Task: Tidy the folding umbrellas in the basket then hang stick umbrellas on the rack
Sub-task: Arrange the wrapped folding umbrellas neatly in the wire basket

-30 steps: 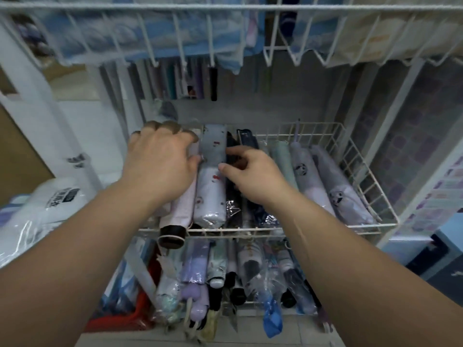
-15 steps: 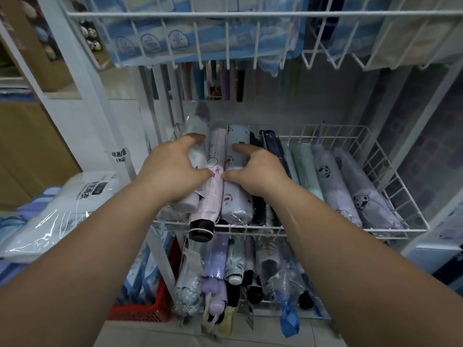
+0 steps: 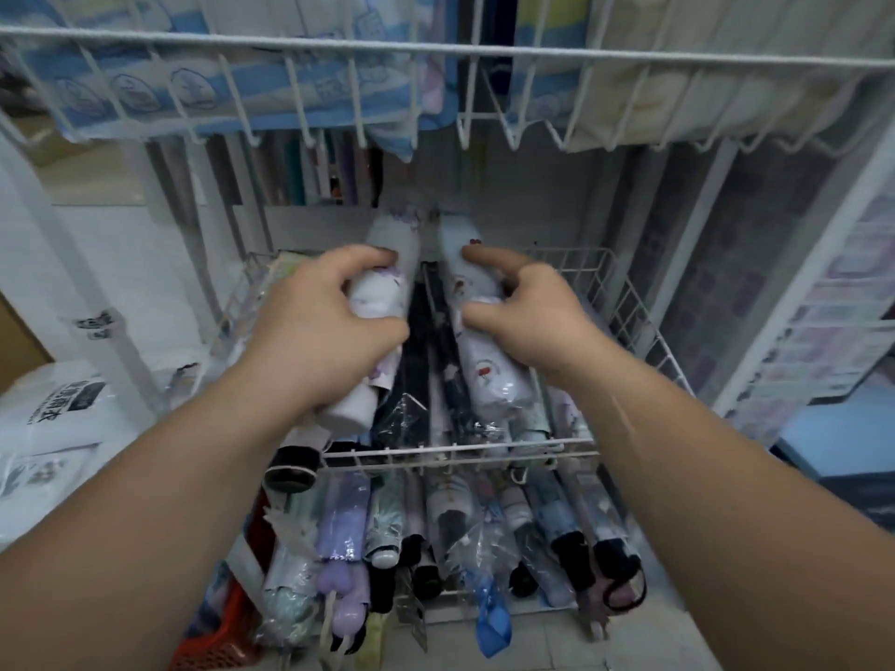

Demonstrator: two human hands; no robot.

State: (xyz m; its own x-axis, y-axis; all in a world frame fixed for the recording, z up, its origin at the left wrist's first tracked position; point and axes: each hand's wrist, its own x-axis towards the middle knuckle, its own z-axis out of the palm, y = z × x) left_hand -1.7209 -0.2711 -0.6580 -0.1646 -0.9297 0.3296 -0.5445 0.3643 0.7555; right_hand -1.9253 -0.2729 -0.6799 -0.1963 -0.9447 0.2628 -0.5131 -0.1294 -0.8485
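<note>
A white wire basket (image 3: 644, 326) at chest height holds folding umbrellas lying side by side. My left hand (image 3: 319, 326) is wrapped around a white folding umbrella with purple print (image 3: 387, 278), lifted above the row. My right hand (image 3: 528, 312) grips a pale blue-white folding umbrella with small red marks (image 3: 484, 370), also raised and tilted. Between them lie dark navy umbrellas in plastic sleeves (image 3: 426, 380). A black-capped umbrella (image 3: 290, 464) sticks out over the basket's front left corner.
An upper wire basket (image 3: 436, 50) with wrapped blue and cream goods hangs just overhead. A lower shelf holds more folding umbrellas (image 3: 436, 535). A red crate (image 3: 213, 641) sits at the floor left. White packaged items (image 3: 53, 418) lie left. Stick umbrellas (image 3: 315, 171) hang behind.
Both hands have closed around one umbrella each and lifted them apart out of the row, exposing the dark umbrellas between. The camera has moved closer and slightly right.
</note>
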